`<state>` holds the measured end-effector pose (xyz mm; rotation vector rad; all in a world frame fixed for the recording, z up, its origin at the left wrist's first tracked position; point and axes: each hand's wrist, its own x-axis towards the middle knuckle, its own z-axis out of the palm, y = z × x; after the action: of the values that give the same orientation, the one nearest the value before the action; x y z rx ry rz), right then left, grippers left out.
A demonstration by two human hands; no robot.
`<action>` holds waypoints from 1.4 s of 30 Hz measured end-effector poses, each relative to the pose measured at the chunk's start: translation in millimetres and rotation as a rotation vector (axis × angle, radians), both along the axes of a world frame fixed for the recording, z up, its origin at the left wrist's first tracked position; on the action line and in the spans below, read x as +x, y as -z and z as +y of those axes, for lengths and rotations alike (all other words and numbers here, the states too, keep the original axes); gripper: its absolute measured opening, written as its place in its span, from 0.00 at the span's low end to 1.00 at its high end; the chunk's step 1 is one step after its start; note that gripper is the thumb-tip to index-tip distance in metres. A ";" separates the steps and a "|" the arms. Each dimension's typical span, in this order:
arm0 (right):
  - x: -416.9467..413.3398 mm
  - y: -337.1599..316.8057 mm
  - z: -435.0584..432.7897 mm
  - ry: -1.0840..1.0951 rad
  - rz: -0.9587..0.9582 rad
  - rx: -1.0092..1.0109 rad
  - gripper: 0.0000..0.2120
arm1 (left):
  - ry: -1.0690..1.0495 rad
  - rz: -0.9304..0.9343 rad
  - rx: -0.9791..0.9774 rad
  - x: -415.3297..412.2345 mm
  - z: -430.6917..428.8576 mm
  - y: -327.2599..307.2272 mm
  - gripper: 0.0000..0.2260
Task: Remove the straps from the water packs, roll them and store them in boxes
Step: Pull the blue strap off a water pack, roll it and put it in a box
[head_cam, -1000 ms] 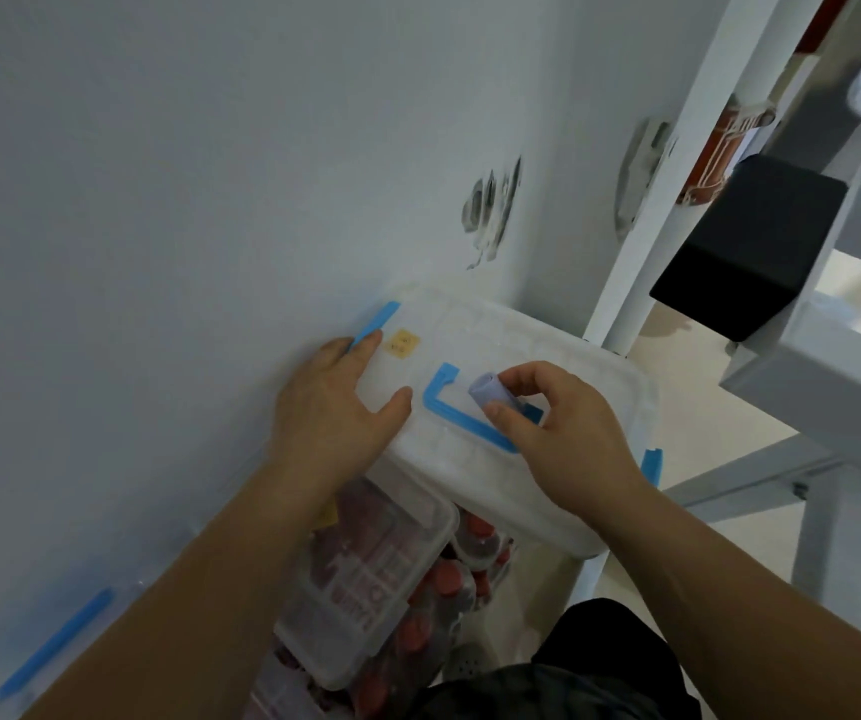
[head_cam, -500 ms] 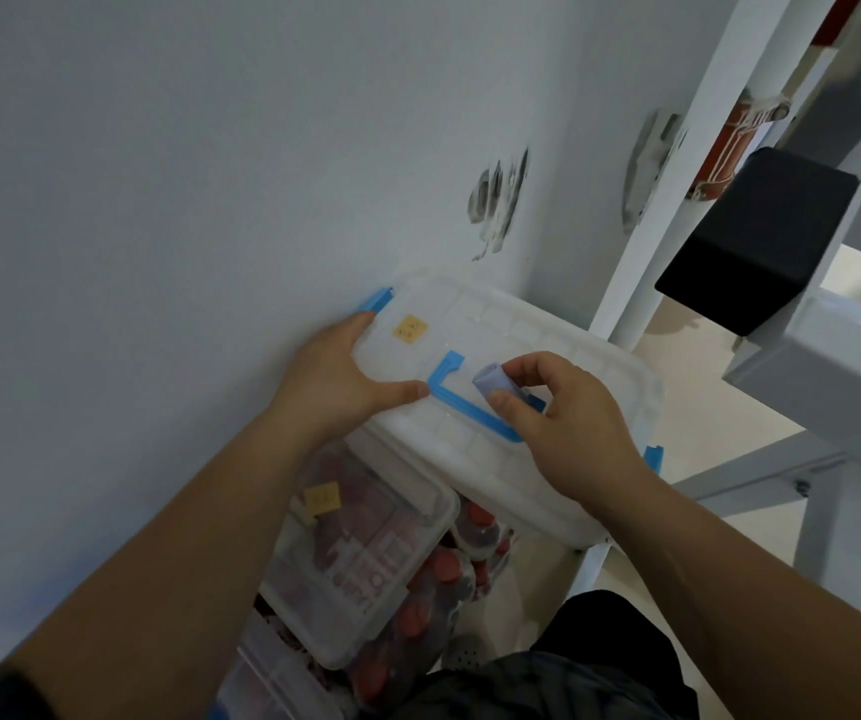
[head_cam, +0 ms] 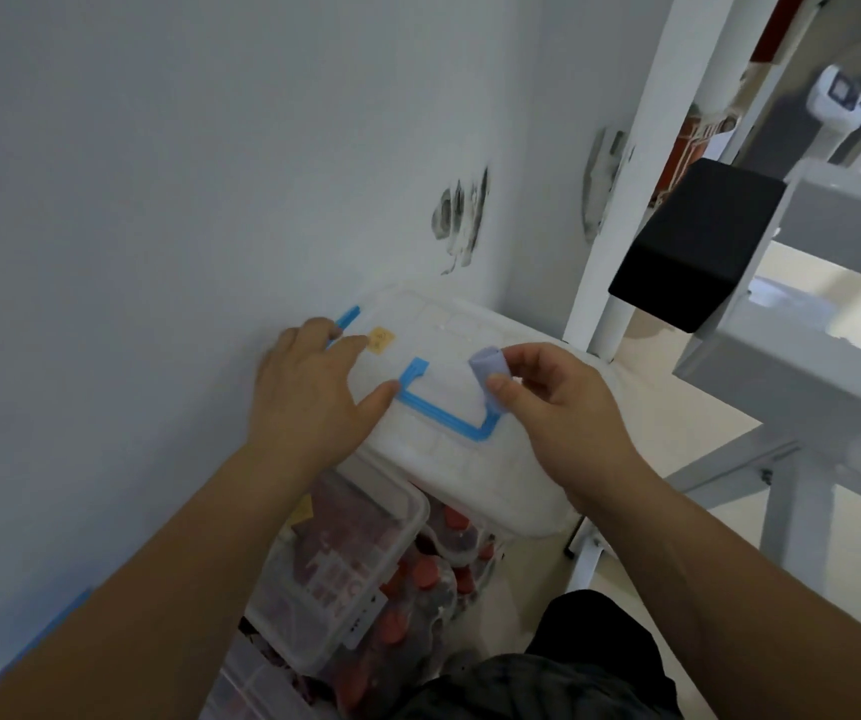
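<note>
A white translucent box lid [head_cam: 470, 459] with a blue handle [head_cam: 438, 413] lies on a storage box against the wall. My left hand [head_cam: 308, 392] rests flat on the lid's left end, fingers reaching a blue clip [head_cam: 347, 317] at the wall side. My right hand [head_cam: 558, 407] pinches a small rolled pale-lilac strap [head_cam: 488, 366] just above the lid, beside the handle's right end. Below the lid stands a clear box [head_cam: 345, 574] and packs of red-capped bottles [head_cam: 418, 579].
The white wall [head_cam: 158, 200] runs along the left. A white post [head_cam: 620, 220] stands behind the box. A black block [head_cam: 698, 241] sits on a grey metal frame [head_cam: 807, 387] at the right. The beige floor [head_cam: 677, 433] shows beyond the box. My dark-clothed knee [head_cam: 547, 678] is at the bottom.
My right hand has lifted the rolled strap slightly off the lid. My left hand has slid further onto the lid's left end. The view has shifted a little.
</note>
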<state>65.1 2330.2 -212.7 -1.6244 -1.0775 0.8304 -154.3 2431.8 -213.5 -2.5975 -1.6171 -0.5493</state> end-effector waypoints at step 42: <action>49.7 39.7 -92.9 0.106 0.215 0.043 0.01 | 0.062 -0.338 -0.160 85.2 -153.9 -39.3 0.13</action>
<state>114.7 2237.3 -252.4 -1.5045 -0.8464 0.8826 -69.1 2278.0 -174.2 -2.7991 -1.7390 -0.9462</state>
